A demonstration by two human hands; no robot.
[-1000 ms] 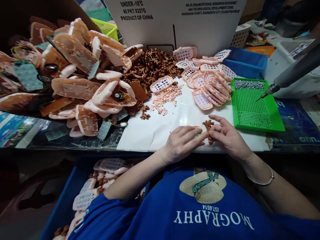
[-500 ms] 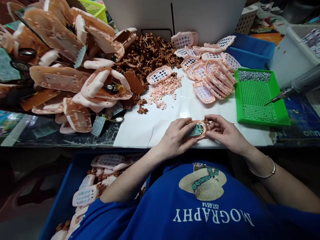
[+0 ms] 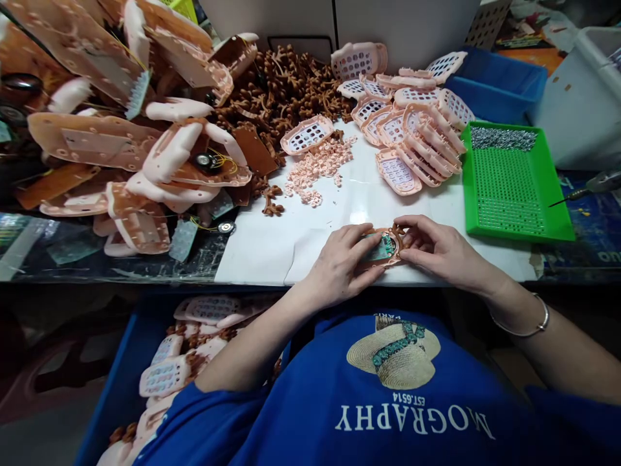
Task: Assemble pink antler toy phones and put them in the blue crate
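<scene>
On the white sheet at the table's front edge, my left hand (image 3: 342, 262) grips a small pink plastic shell (image 3: 387, 261). A green circuit board (image 3: 387, 244) lies inside it, partly covered by my fingers. My right hand (image 3: 439, 251) pinches a brown antler-shaped piece (image 3: 399, 241) between thumb and forefinger, against the shell's right end. Whether the piece is fully seated there I cannot tell. Beyond my hands lie a pile of small pink plastic parts (image 3: 317, 168) and a stack of pink shells with holes (image 3: 427, 149).
Large pink housings with wires (image 3: 97, 142) are heaped at the left, beside a brown antler-piece pile (image 3: 291, 90). A green tray (image 3: 509, 188) of screws sits at the right, with a power screwdriver (image 3: 596, 184) hanging near it. Below the table, a blue bin (image 3: 114, 382) holds pink assemblies.
The view has shifted slightly, so the heap and tray sit farther outward. Both hands keep their holds, and the brown piece is turned slightly at the shell's end.
</scene>
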